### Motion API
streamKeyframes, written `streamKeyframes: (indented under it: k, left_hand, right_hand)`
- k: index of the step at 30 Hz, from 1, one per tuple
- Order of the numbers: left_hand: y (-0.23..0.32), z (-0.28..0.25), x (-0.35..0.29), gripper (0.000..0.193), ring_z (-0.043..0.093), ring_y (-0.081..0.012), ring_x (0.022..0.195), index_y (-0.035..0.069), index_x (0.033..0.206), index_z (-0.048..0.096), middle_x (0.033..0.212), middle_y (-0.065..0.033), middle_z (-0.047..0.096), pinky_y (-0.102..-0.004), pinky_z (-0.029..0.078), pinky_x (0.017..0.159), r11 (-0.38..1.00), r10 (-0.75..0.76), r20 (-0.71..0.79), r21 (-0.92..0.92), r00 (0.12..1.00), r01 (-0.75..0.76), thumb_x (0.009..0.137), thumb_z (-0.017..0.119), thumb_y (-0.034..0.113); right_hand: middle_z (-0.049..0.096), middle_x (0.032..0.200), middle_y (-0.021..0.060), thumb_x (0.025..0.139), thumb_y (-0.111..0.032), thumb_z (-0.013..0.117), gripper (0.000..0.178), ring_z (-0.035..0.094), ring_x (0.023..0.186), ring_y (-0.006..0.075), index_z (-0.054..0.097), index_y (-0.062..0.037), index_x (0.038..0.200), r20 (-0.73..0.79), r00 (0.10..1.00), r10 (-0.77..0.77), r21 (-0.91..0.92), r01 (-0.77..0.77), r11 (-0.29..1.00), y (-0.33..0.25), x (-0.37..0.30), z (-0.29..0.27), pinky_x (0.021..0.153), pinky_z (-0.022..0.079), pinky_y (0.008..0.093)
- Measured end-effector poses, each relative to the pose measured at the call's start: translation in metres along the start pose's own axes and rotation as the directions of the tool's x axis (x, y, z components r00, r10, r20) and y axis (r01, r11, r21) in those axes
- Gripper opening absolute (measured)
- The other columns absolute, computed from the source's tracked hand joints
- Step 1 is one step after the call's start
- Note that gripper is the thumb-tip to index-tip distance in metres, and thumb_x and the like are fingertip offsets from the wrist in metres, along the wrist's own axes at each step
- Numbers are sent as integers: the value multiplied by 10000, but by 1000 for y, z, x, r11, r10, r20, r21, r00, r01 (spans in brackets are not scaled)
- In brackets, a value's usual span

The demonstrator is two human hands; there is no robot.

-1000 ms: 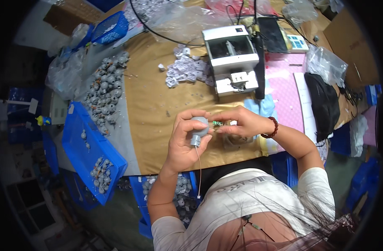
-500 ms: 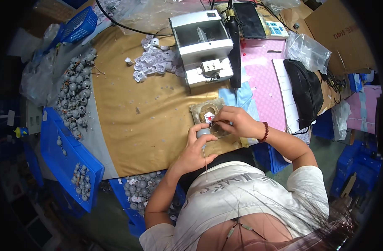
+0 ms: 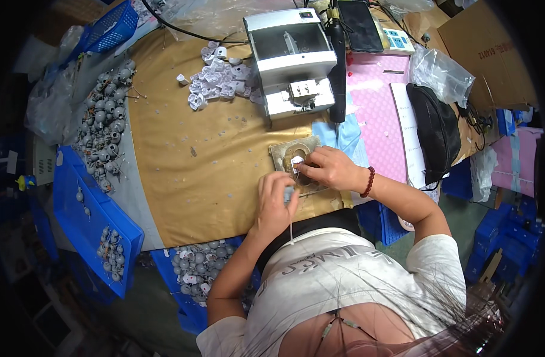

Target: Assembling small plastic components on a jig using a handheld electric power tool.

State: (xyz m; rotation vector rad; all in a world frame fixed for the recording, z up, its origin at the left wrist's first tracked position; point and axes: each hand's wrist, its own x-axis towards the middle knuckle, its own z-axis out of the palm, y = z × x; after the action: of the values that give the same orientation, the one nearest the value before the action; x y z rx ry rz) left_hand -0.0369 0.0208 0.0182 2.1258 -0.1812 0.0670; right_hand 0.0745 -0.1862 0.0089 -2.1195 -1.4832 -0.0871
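Note:
My left hand (image 3: 275, 202) curls around a grey ball-shaped part (image 3: 289, 193), mostly hidden by the fingers. A thin wire (image 3: 292, 231) hangs below that hand toward the shirt. Just right of it, my right hand (image 3: 333, 169) has its thumb and fingertips pinched together at a small white plastic piece (image 3: 295, 160). What the pinch holds is hidden. The white piece sits in the hollow of a worn, square block (image 3: 279, 153) near the table's front edge.
A grey-white machine (image 3: 293, 56) stands behind the block. White plastic caps (image 3: 222, 80) are heaped to its left. Grey ball parts with wires (image 3: 108, 113) cover the left edge, above a blue tray (image 3: 94, 220). A black pouch (image 3: 432, 134) and a phone (image 3: 360, 27) lie right.
My left hand has turned and closed further over the grey ball part, covering more of it. My right fingertips have moved slightly left onto the white piece. The view has shifted a little.

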Motion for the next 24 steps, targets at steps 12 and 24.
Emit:
streamKeyframes:
  k: [12, 24]
  left_hand:
    - [16, 15, 14, 494, 523, -315, 1227, -24, 1237, 629, 1279, -143, 591, -438, 469, 942, 836, 53, 77, 542, 996, -87, 750, 643, 58]
    - [13, 25, 14, 425, 555, -255, 1210, 4, 1223, 622, 1251, -100, 610, -400, 452, 906, 757, 74, 101, 642, 992, -122, 809, 644, 96]
  right_hand:
    - [561, 930, 81, 807, -150, 606, 289, 574, 856, 261, 663, -56, 1074, 62, 997, -37, 18, 36, 999, 6, 0, -4, 758, 495, 375]
    - [641, 1114, 132, 827, -28, 727, 332, 618, 1015, 314, 680, -38, 1155, -67, 955, 290, 329, -253, 910, 11, -3, -33, 902, 509, 389]
